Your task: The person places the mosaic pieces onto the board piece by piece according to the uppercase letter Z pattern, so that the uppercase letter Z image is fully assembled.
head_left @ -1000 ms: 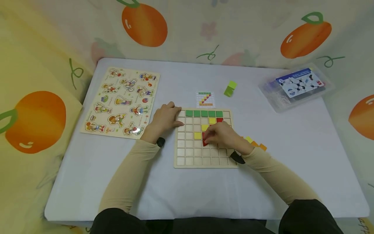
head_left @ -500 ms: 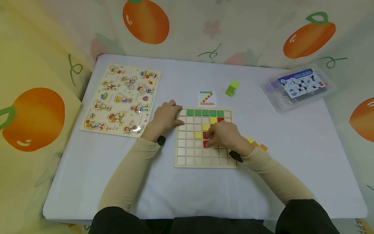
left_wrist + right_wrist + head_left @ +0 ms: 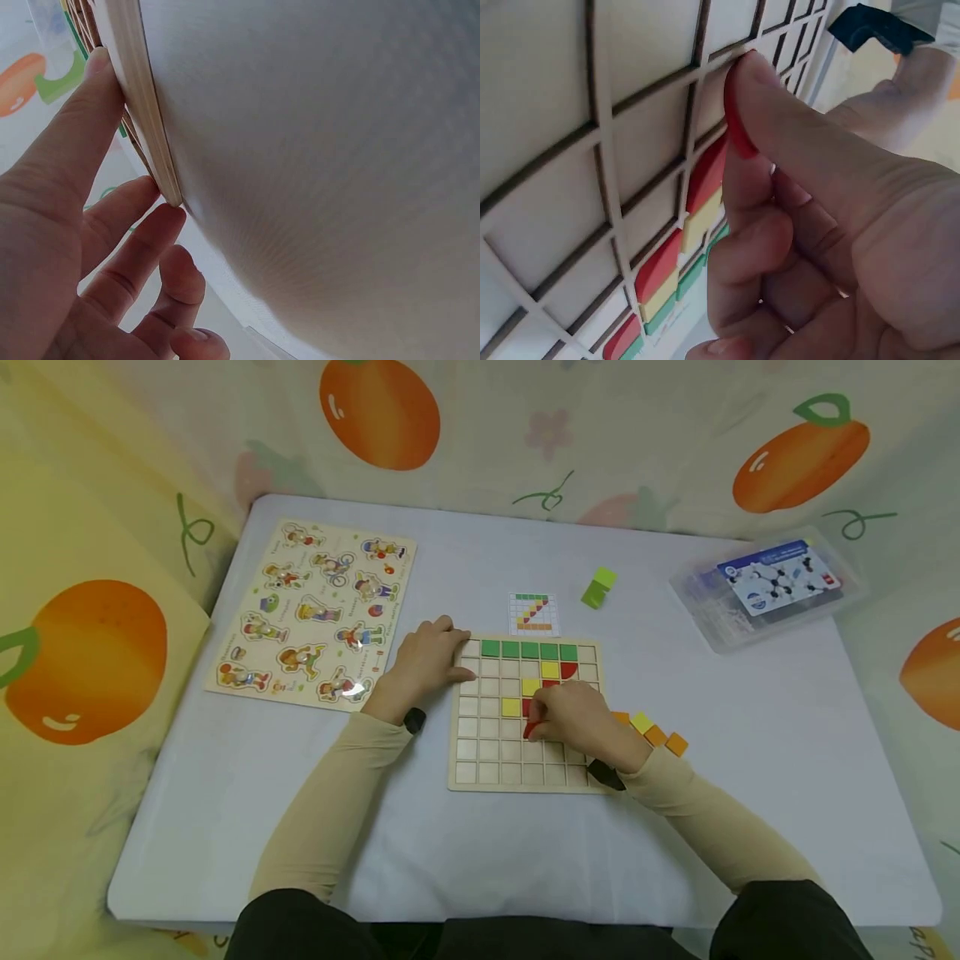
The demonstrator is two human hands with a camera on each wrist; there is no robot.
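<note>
A square wooden grid board (image 3: 488, 750) lies mid-table. Along its top runs a row of green tiles (image 3: 529, 651), with yellow tiles (image 3: 511, 707) and rounded red tiles (image 3: 568, 670) stepping diagonally below. My right hand (image 3: 577, 718) is over the board, its thumb and forefinger pinching a red tile with a curved edge (image 3: 737, 124), which stands tilted at the grid; the other fingers are curled in. At the board's upper left corner, my left hand (image 3: 423, 664) rests its thumb against the side edge (image 3: 142, 90) and its forefinger and middle fingertips near the corner.
Just above the board lies a small pattern card (image 3: 534, 614). Light green tiles (image 3: 598, 589) sit beyond it, and orange tiles (image 3: 655, 736) with a yellow one lie beside my right wrist. A picture puzzle board (image 3: 315, 610) is at left, a clear plastic box (image 3: 697, 602) at back right.
The red tile under my right fingertips looked flatter in its cell half a second ago and now shows tilted. My right hand has shifted slightly; my left hand keeps its place.
</note>
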